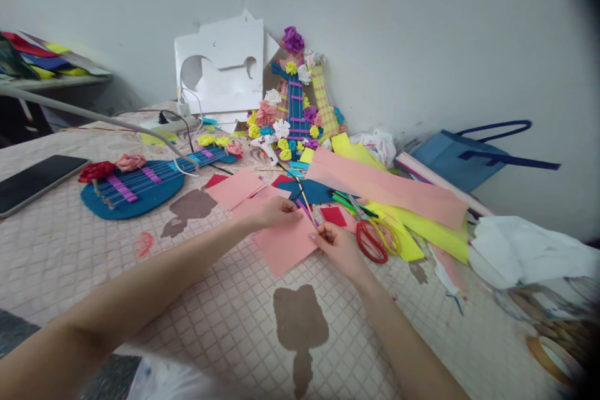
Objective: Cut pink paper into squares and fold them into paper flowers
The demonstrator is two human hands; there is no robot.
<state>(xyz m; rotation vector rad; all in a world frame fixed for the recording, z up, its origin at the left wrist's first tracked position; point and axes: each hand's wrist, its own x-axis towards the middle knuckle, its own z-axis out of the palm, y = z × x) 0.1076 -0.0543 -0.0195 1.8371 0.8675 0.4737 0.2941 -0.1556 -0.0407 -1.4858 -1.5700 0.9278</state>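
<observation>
A square of pink crepe paper (284, 247) lies in front of me, tilted slightly, between my two hands. My left hand (280, 210) is closed at its upper edge, thumb and fingers pinching the paper. At the right edge, my right hand (336, 245) is closed in a pinch around the lower end of a thin wooden stick (305, 199). The stick slants up and away over the paper. More pink paper pieces (238, 189) lie beyond my left hand. Red-handled scissors (371, 241) rest just right of my right hand.
A blue toy guitar (135, 190) with paper flowers lies left, near a phone (40, 182). A glue gun (265, 149) stands behind the pink paper, before several flowered guitars (296, 103). Pink and yellow paper strips (384, 184) and a blue bag (462, 156) lie right.
</observation>
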